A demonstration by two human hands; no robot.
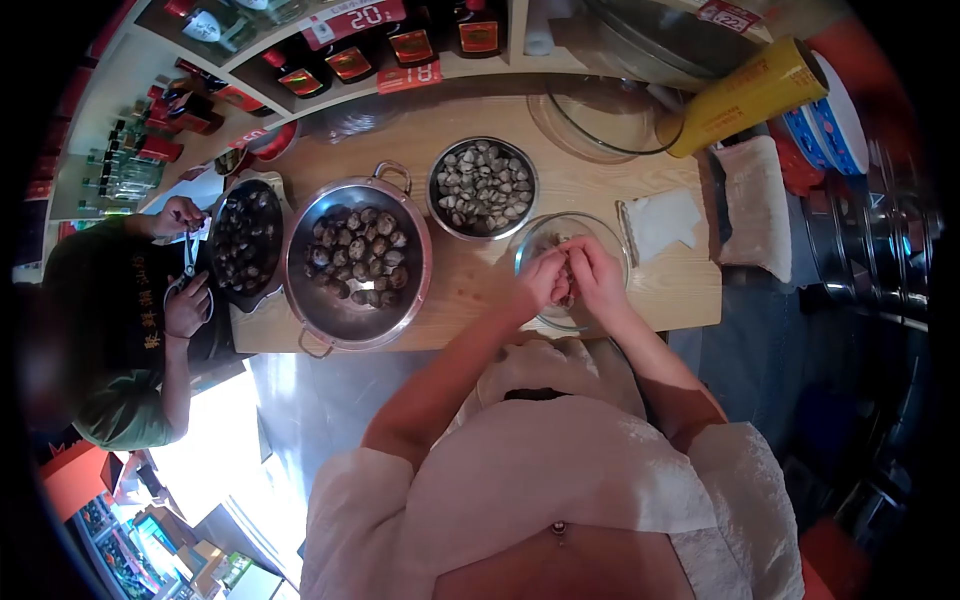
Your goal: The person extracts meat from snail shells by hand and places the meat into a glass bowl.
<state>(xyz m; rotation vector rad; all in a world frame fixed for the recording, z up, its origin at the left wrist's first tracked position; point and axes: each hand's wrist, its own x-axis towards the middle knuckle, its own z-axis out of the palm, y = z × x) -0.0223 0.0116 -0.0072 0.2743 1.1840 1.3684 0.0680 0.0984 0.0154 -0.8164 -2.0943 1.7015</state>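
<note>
My left hand and my right hand meet over a clear glass bowl. Their fingers are closed together around something small, mostly hidden by the fingertips. Some brownish bits show just below them in the bowl. Behind and to the left stands a steel bowl filled with pale grey clams. Further left is a wide two-handled steel pan holding dark, round-shelled snails.
At the left, a co-worker's hands hold scissors beside a tray of dark shells. White cloth or paper lies right of my bowl. Behind are a large glass dish, a yellow roll and bottle shelves.
</note>
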